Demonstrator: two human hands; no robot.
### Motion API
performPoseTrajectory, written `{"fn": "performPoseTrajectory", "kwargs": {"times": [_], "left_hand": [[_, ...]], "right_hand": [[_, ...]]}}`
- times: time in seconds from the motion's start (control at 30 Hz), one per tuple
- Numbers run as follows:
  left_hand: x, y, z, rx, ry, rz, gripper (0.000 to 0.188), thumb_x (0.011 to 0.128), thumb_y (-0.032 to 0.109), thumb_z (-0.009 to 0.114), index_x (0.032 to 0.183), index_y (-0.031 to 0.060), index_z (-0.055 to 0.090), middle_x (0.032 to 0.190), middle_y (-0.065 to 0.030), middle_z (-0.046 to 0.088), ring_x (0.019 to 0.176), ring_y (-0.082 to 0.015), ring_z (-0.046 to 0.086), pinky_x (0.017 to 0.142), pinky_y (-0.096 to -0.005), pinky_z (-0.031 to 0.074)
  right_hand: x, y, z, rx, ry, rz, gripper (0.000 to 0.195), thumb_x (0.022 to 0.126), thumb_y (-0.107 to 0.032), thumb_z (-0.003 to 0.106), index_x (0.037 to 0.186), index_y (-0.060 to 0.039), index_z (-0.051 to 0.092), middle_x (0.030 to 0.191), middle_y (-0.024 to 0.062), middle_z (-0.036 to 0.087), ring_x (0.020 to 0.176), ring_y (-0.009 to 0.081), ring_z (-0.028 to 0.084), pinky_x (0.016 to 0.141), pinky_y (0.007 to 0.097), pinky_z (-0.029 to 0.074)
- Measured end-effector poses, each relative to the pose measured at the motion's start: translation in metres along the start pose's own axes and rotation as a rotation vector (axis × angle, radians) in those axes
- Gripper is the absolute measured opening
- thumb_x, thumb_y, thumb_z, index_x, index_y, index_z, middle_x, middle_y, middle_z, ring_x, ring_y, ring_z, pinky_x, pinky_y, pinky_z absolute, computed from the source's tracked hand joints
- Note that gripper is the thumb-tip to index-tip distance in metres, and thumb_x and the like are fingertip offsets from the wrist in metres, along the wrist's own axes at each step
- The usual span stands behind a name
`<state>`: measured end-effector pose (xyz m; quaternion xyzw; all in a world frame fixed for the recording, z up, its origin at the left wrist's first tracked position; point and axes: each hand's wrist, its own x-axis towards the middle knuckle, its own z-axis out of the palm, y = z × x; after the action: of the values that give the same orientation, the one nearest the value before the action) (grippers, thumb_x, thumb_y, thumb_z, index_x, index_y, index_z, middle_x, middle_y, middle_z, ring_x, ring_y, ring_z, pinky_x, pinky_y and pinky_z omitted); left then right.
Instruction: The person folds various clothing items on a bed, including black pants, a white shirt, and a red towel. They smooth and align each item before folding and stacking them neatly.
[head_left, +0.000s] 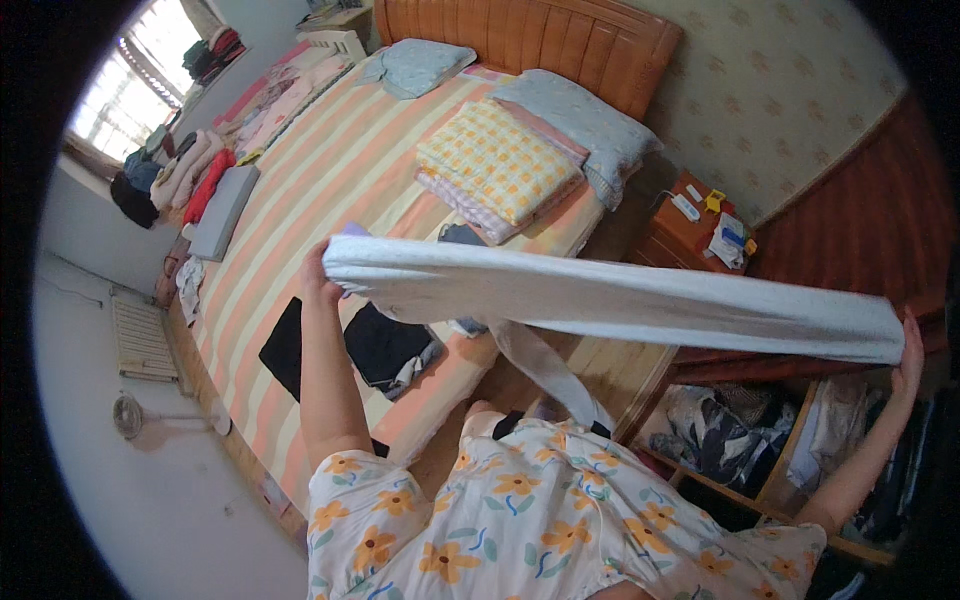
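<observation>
A pale grey-white knit garment (615, 300) is stretched lengthwise between my two hands. My left hand (316, 271) grips its gathered end above the striped bed sheet (247, 300). At the far right, my right hand (909, 351) holds the other end, partly hidden behind the cloth. A narrow sleeve or leg (551, 375) of the garment hangs down from its middle toward my body. Below my left hand and forearm lie a folded black garment (390, 341) and another black cloth (281, 349), partly covered by the arm. Blue-grey clothing (461, 234) shows behind the stretched fabric.
A folded yellow-checked quilt (499, 161) and a blue pillow (577, 112) lie on the bed. To the right stands a wooden nightstand (664, 221) with small items. Wooden compartments holding clothes (727, 435) are low at right. A grey flat box (225, 214) sits by the bed's left edge.
</observation>
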<state>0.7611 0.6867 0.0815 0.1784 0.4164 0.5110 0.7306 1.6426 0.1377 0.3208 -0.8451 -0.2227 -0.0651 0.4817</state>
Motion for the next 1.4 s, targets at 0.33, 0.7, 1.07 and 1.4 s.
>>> {"fn": "performPoseTrajectory", "kwargs": {"times": [0.33,0.7,1.07,1.4], "left_hand": [[-0.219,-0.083,0.294,0.551,-0.759,-0.124,0.037,0.095,0.011,0.065,0.13,0.0035,0.057,0.114,-0.0068,0.066,0.097,-0.0149,0.066,0.086,-0.031,0.055],[-0.145,-0.154,0.242,0.951,-0.933,0.186,0.054,0.094,0.022,0.069,0.141,0.0056,0.049,0.138,-0.0109,0.054,0.131,-0.0222,0.049,0.107,-0.0389,0.042],[-0.089,-0.316,0.233,1.094,-0.962,0.126,0.064,0.078,0.03,0.079,0.127,0.0008,0.049,0.104,-0.0099,0.063,0.083,-0.0196,0.065,0.06,-0.0318,0.054],[-0.108,-0.118,0.318,1.97,-0.353,0.346,0.044,0.08,0.029,0.068,0.12,0.0104,0.067,0.112,-0.0165,0.072,0.105,-0.036,0.069,0.089,-0.0431,0.054]], "right_hand": [[-0.241,-0.207,0.266,0.233,-0.796,-1.31,0.092,0.071,-0.035,0.091,0.144,-0.006,0.043,0.149,0.0202,0.044,0.137,0.03,0.045,0.111,0.041,0.039],[-0.286,-0.235,0.305,0.821,-1.481,0.044,0.022,0.091,-0.009,0.06,0.109,-0.001,0.07,0.1,0.0004,0.07,0.093,0.0089,0.063,0.087,0.0265,0.05],[-0.289,-0.257,0.28,0.746,-1.519,0.261,0.021,0.089,-0.02,0.073,0.097,-0.0012,0.069,0.088,0.0037,0.07,0.074,0.0103,0.066,0.07,0.0281,0.055],[-0.211,-0.2,0.252,-0.467,-0.441,-0.665,0.016,0.082,-0.018,0.065,0.092,-0.0067,0.069,0.085,0.0121,0.072,0.075,0.0302,0.069,0.071,0.0376,0.054]]}}
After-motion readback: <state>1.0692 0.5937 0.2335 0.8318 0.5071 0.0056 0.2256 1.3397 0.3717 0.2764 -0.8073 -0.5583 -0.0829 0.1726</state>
